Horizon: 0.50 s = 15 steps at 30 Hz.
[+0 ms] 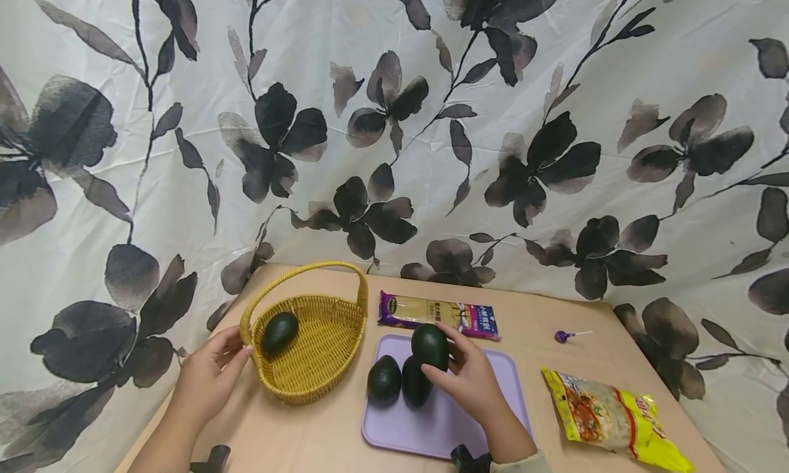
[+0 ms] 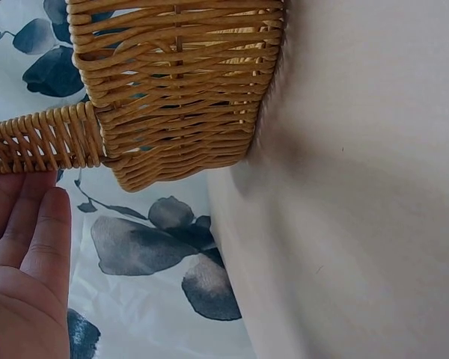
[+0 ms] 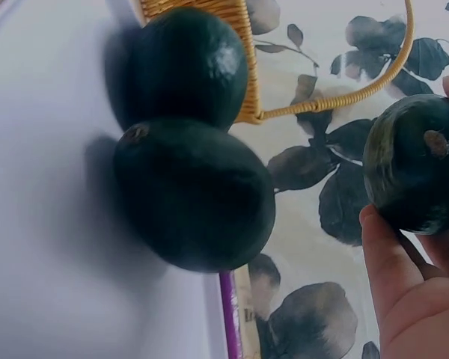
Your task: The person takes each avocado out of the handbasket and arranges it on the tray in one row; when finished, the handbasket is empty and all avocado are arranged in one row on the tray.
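My right hand (image 1: 465,377) grips a dark green avocado (image 1: 430,346) above the lilac tray (image 1: 444,432); in the right wrist view the hand (image 3: 423,292) has its fingers round that avocado (image 3: 415,161). Two more avocados (image 1: 384,380) (image 1: 416,382) lie side by side on the tray's left part. To the left stands a yellow wicker basket (image 1: 320,350) with one avocado (image 1: 280,333) inside. At the basket's left side, my left hand (image 1: 206,374) touches the base of the handle; the left wrist view shows the fingers of this hand (image 2: 26,262) extended against the woven handle (image 2: 45,138).
Behind the tray lies a purple-ended noodle packet (image 1: 437,313). A purple lollipop (image 1: 562,336) is at the right rear, and a yellow food bag (image 1: 616,418) lies right of the tray. Floral cloth (image 1: 394,151) hangs behind the table.
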{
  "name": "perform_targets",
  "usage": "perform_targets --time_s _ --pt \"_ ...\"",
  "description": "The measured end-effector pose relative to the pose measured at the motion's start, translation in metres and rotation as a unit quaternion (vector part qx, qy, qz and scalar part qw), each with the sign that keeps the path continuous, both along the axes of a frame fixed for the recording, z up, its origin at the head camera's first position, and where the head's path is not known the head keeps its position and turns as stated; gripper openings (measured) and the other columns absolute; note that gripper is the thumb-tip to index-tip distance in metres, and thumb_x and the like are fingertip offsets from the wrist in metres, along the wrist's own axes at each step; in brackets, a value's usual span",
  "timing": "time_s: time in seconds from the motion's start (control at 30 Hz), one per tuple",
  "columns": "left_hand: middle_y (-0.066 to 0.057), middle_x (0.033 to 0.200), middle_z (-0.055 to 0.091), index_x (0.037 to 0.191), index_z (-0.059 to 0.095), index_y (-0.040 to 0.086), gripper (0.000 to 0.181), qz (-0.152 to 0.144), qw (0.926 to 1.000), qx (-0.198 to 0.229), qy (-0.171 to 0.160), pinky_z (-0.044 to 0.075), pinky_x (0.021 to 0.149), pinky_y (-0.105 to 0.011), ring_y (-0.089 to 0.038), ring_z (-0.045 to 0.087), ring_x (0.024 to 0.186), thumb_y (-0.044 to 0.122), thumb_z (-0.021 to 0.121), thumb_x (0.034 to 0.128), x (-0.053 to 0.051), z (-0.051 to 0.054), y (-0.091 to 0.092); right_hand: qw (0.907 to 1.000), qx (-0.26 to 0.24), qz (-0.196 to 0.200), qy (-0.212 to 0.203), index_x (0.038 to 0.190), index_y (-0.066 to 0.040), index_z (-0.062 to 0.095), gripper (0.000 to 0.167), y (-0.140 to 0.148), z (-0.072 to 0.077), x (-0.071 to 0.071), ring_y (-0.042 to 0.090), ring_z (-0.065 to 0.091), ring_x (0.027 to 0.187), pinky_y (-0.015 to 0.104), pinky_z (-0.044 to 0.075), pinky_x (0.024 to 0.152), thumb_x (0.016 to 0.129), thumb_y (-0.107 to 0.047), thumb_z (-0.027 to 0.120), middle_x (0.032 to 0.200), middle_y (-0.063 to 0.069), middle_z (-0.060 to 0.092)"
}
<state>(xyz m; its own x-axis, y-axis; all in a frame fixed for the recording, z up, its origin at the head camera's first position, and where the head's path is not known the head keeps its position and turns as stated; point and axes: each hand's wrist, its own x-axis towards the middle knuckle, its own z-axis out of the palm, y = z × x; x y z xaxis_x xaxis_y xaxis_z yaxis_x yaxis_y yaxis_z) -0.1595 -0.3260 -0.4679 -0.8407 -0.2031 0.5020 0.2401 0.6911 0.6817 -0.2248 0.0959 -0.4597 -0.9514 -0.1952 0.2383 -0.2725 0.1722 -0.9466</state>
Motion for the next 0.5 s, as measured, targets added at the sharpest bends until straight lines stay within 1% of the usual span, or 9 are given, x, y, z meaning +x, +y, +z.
perform_targets --time_s 0.1,0.2,0.33,0.5 --pt "-0.018 0.115 0.073 0.127 0.064 -0.001 0.034 0.001 1.0 0.002 -0.005 0.043 0.089 0.006 0.025 0.047 0.103 0.006 0.073 0.0951 0.0 0.001 -0.001 0.9999 0.002 -0.009 -0.01 0.142 -0.025 0.06 0.075 0.003 -0.003 -0.001 0.03 0.06 0.128 0.035 0.057 0.104 0.077 -0.006 0.09 0.152 0.011 0.051" --pt "-0.018 0.116 0.073 0.128 0.064 0.0 0.034 0.0 0.9999 0.003 -0.009 0.043 0.089 0.006 0.025 0.047 0.103 0.008 0.073 0.0957 0.001 0.001 -0.001 0.9998 0.006 -0.016 -0.012 0.143 -0.023 0.06 0.074 0.005 -0.007 -0.001 0.031 0.061 0.128 0.034 0.057 0.103 0.077 -0.006 0.09 0.153 0.012 0.05" --pt "-0.018 0.117 0.072 0.129 0.063 -0.001 0.035 -0.003 0.9999 0.006 -0.011 0.042 0.089 0.006 0.025 0.047 0.104 0.009 0.072 0.0962 0.001 0.002 -0.001 0.9996 0.01 -0.022 -0.014 0.143 -0.019 0.059 0.074 0.01 -0.011 -0.001 0.033 0.062 0.127 0.036 0.058 0.103 0.077 -0.006 0.09 0.151 0.015 0.051" --pt "-0.019 0.117 0.072 0.129 0.063 0.0 0.035 -0.002 0.9999 0.007 -0.013 0.042 0.089 0.006 0.026 0.046 0.104 0.01 0.072 0.0969 0.001 0.001 -0.001 0.9983 0.026 -0.04 -0.034 0.142 -0.022 0.06 0.075 0.016 -0.016 0.0 0.032 0.062 0.126 0.038 0.058 0.102 0.076 -0.008 0.091 0.149 0.012 0.054"
